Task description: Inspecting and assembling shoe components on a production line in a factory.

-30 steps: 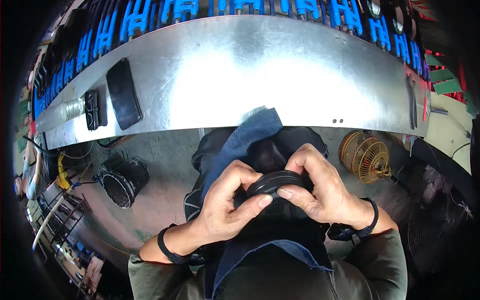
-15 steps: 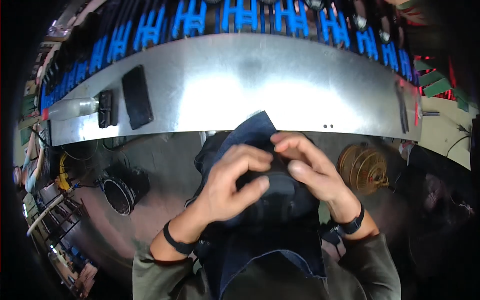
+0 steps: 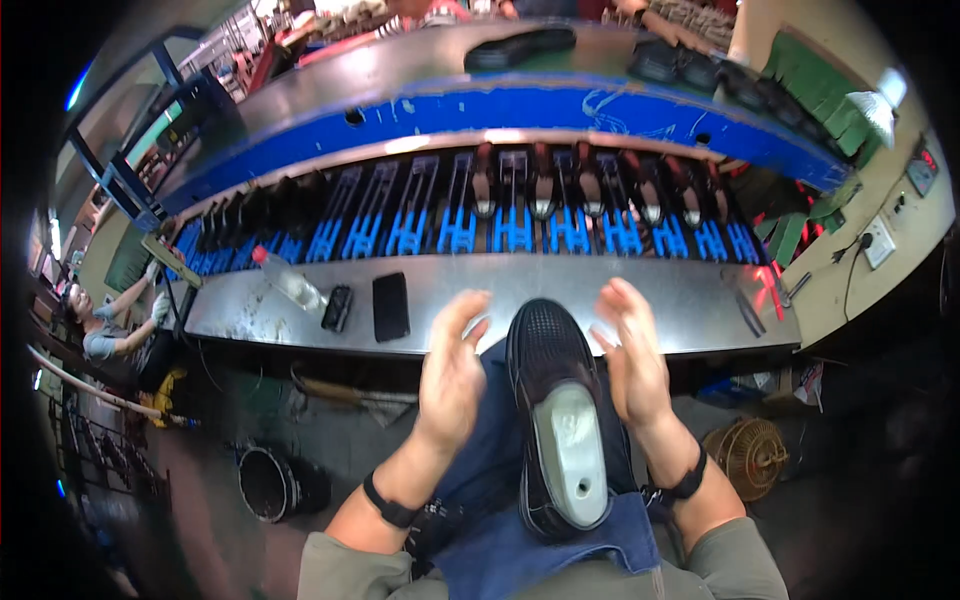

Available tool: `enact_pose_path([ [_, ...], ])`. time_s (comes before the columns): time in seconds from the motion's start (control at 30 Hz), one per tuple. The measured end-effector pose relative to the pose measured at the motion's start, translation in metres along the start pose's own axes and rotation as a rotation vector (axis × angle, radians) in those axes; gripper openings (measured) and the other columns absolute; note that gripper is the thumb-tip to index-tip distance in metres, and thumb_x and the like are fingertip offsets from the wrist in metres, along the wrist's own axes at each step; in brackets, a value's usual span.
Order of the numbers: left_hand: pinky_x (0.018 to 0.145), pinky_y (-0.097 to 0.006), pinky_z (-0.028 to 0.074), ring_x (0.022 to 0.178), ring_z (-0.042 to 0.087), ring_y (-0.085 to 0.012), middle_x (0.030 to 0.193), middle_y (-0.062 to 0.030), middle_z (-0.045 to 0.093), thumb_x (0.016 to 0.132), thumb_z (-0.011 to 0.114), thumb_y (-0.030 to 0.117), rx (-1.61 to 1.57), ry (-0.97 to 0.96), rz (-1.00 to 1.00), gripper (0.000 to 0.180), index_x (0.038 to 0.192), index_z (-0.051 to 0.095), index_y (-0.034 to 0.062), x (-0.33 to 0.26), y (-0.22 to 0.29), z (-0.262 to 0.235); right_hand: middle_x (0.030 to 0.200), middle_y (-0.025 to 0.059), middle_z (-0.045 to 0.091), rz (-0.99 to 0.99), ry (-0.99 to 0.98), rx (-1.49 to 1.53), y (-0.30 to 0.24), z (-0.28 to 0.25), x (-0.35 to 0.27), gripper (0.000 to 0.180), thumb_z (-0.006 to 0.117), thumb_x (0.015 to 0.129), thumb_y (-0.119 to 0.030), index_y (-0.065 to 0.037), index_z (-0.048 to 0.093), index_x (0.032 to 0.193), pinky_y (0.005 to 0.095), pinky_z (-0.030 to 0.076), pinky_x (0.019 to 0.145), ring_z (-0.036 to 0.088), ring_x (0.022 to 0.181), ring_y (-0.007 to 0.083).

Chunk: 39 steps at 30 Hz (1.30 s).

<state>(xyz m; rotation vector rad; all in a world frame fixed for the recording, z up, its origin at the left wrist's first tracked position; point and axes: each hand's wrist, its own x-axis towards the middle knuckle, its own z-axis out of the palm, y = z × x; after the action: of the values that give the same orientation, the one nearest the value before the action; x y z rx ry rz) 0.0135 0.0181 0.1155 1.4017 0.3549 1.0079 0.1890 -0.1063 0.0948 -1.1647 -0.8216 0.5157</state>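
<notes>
A black shoe (image 3: 545, 335) with a textured toe rests on the dark blue cloth (image 3: 480, 480) over my lap, its toe pointing away from me. A pale grey-green shoe last (image 3: 572, 450) fills its opening, with a small dark hole near the heel end. My left hand (image 3: 452, 370) is raised beside the shoe's left side, fingers apart and holding nothing. On the other side, my right hand (image 3: 632, 355) is also open, its fingers close to the shoe's toe half. Whether those fingers touch the shoe, I cannot tell.
Ahead runs a metal ledge (image 3: 500, 277) bearing a black phone (image 3: 391, 306), a small black object (image 3: 338, 308) and a clear bottle (image 3: 290, 283). Blue holders (image 3: 513, 235) with shoes stand behind it. A bucket (image 3: 270, 485), a round basket (image 3: 752, 455) and another person (image 3: 105, 335) flank me.
My hands have moved apart from close together above my lap, and the shoe with its last now shows between them. The view has tilted up, bringing in the holders and the bench beyond.
</notes>
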Motion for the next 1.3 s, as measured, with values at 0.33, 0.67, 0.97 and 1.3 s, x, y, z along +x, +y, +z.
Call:
enact_pose_path([
  [0.33, 0.093, -0.043, 0.055, 0.100, 0.069, -0.0252, 0.110, -0.0141, 0.070, 0.098, 0.060, 0.041, -0.614, 0.164, -0.679, 0.046, 0.123, 0.061, 0.0016, -0.083, -0.075, -0.006, 0.146, 0.0252, 0.045, 0.138, -0.510, -0.554, 0.016, -0.012, -0.089, 0.063, 0.054, 0.102, -0.028, 0.003, 0.034, 0.153, 0.0419, 0.036, 0.114, 0.049, 0.134, 0.0365],
  [0.67, 0.112, -0.051, 0.038, 0.132, 0.047, -0.0451, 0.143, -0.0304, 0.045, 0.069, 0.088, 0.045, 0.558, -0.713, 0.079, 0.098, 0.143, 0.043, -0.0027, -0.076, -0.133, 0.011, 0.102, 0.0169, 0.070, 0.247, 0.167, -0.546, 0.047, -0.082, -0.065, 0.048, 0.035, 0.108, -0.031, 0.005, 0.066, 0.109, 0.0372, 0.050, 0.092, 0.066, 0.098, 0.0254],
  [0.97, 0.087, -0.034, 0.052, 0.097, 0.060, -0.0189, 0.111, -0.0089, 0.061, 0.079, 0.085, 0.031, -0.208, 0.183, -0.557, 0.074, 0.134, 0.048, -0.0030, 0.114, -0.173, -0.078, 0.155, 0.0224, 0.038, 0.890, -0.317, 0.078, 0.156, -0.001, 0.231, 0.083, 0.041, 0.100, -0.065, 0.001, 0.039, 0.150, 0.0393, 0.041, 0.111, 0.049, 0.134, 0.0343],
  [1.3, 0.095, -0.047, 0.050, 0.108, 0.063, -0.0409, 0.125, -0.0199, 0.065, 0.082, 0.077, 0.015, 1.451, 0.031, -0.163, 0.052, 0.129, 0.058, 0.0044, 0.357, -0.325, -0.403, 0.129, 0.0173, 0.062, 0.098, -0.339, -0.288, 0.441, 0.063, 0.342, 0.067, 0.063, 0.093, -0.054, -0.001, 0.057, 0.134, 0.0413, 0.048, 0.103, 0.059, 0.121, 0.0303],
])
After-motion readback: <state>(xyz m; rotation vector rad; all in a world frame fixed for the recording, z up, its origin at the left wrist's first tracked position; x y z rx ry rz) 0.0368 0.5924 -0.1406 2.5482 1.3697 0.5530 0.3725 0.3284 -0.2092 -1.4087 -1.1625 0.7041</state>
